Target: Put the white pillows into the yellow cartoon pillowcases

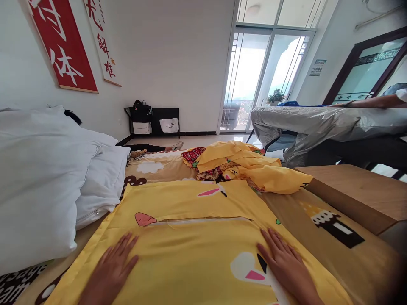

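Observation:
A yellow pillowcase with cartoon prints lies spread on the bed in front of me. A long slit with a white edge runs across its upper part, and a loose thread shows near the slit's left end. My left hand rests flat on the left side of the pillowcase, fingers stretched out. On the right side, my right hand lies flat with its fingers extended, beside a white and pink print. Neither hand holds anything.
White pillows are stacked at the left. Crumpled yellow fabric lies beyond the pillowcase. At the right are a brown board and a plastic-covered table, with another person's arm over it. A leg shows behind the bed.

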